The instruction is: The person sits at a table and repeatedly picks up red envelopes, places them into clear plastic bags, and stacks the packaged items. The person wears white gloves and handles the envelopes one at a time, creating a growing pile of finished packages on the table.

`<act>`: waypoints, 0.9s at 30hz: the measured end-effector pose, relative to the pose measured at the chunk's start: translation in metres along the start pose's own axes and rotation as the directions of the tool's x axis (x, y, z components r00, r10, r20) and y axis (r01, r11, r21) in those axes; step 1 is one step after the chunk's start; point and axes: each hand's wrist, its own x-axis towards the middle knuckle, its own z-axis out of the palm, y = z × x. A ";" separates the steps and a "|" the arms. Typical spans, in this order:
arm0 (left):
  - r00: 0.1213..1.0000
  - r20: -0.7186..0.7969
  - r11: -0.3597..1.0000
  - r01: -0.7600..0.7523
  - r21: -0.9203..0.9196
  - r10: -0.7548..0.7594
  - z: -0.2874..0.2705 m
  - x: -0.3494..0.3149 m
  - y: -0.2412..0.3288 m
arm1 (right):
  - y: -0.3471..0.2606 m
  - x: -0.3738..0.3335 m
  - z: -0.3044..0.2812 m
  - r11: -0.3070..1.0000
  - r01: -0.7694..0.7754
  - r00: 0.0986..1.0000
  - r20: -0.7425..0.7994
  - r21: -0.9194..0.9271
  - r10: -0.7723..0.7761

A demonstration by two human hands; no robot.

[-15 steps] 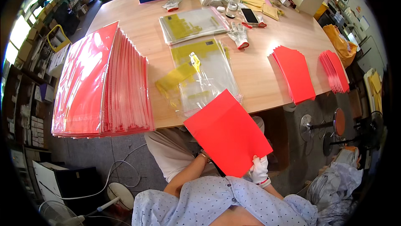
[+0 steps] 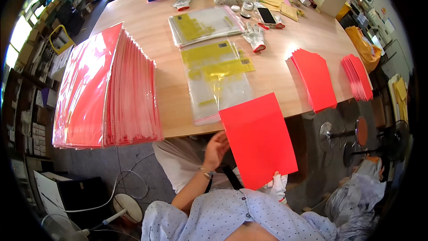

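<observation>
Well left of the flat, rectangular, bright-red sheet (image 2: 259, 140), a thick stack of red sheets in clear plastic (image 2: 104, 94) rests on the pale wooden surface (image 2: 272, 74). The bare left hand (image 2: 216, 149), fingers loosely extended, is just beside the sheet's left edge; contact is unclear. Beyond the sheet lie clear, yellow-printed plastic sleeves (image 2: 223, 82). The white-gloved right hand (image 2: 277, 185) pinches its lower edge; a light, flat grip should prevent creasing.

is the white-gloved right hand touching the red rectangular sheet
Touching: in the head view, the white-gloved right hand grips the red rectangular sheet, thumb over its lower edge.
</observation>
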 end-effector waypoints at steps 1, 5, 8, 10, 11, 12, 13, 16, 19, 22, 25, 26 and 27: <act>0.999 -0.014 0.996 0.030 -0.085 -0.031 0.013 -0.002 0.024 | -0.001 -0.003 0.001 0.998 -0.007 1.000 0.029 0.065 0.005; 0.957 -0.139 0.938 -0.207 0.279 0.253 -0.016 0.028 0.031 | 0.012 -0.011 -0.012 0.953 -0.085 0.996 -0.059 -0.292 0.070; 0.977 -0.097 0.964 -0.165 0.210 0.189 -0.013 0.038 0.045 | -0.023 -0.001 -0.009 0.565 0.349 0.878 0.472 -0.747 0.082; 0.999 -0.048 0.992 -0.016 0.128 0.022 -0.005 0.032 0.049 | -0.049 0.023 0.004 0.468 0.484 0.792 0.598 -0.739 0.125; 1.000 -0.022 0.994 0.007 0.112 -0.005 -0.001 0.031 0.053 | -0.041 0.044 -0.029 0.573 0.324 0.828 0.518 -0.753 0.213; 1.000 0.004 0.995 0.031 0.094 -0.031 0.004 0.033 0.058 | -0.037 0.063 -0.046 0.654 0.150 0.841 0.444 -0.742 0.310; 0.998 0.033 0.996 0.057 0.073 -0.060 0.009 0.037 0.058 | -0.042 0.090 -0.037 0.865 -0.255 0.858 0.311 -0.433 0.408; 0.975 0.081 0.965 0.190 0.182 -0.208 0.027 0.045 0.050 | -0.063 0.144 -0.002 0.972 -0.237 0.910 0.354 0.011 0.217; 0.997 0.071 0.970 -0.007 0.242 -0.011 0.030 0.055 0.023 | -0.066 0.188 0.005 0.980 -0.168 0.963 0.194 -0.104 0.186; 0.978 0.016 0.905 -0.199 0.375 0.208 0.026 0.063 -0.003 | -0.062 0.202 -0.018 0.958 -0.170 0.940 0.253 -0.232 0.229; 0.988 0.031 0.837 -0.144 0.528 0.150 0.017 0.065 -0.013 | -0.053 0.202 -0.031 0.923 -0.191 0.962 0.122 -0.334 0.243; 0.993 0.044 0.823 -0.118 0.555 0.113 0.015 0.064 -0.017 | -0.053 0.198 -0.034 0.899 -0.210 0.963 0.078 -0.385 0.258; 0.989 0.050 0.779 -0.143 0.610 0.142 0.018 0.060 -0.022 | -0.042 0.197 -0.056 0.897 -0.212 0.960 0.091 -0.387 0.266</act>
